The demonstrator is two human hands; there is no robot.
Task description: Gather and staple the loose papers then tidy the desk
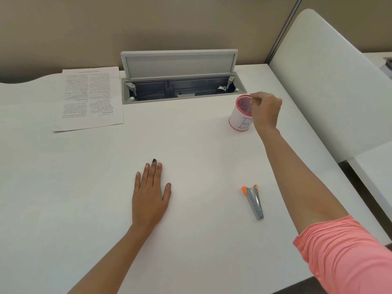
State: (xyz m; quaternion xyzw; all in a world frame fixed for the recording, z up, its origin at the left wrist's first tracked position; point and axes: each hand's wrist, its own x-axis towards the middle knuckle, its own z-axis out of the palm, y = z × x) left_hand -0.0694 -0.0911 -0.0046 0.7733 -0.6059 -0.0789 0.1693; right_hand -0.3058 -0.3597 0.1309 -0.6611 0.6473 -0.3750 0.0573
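Note:
A stack of printed papers [91,98] lies at the far left of the white desk [191,145]. A grey stapler with orange tips [254,201] lies on the desk at the near right. A pink mesh pen cup [240,115] with a white label marked "B" stands at the far right. My right hand [266,110] reaches to the cup, fingers curled and pinching its rim on the right side. My left hand [149,194] rests flat on the desk in the middle, fingers straight, holding nothing.
An open grey cable tray [180,81] with its lid raised sits in the desk at the back, with a plug and cables inside. A white divider panel [331,92] borders the desk's right edge. A beige wall stands behind.

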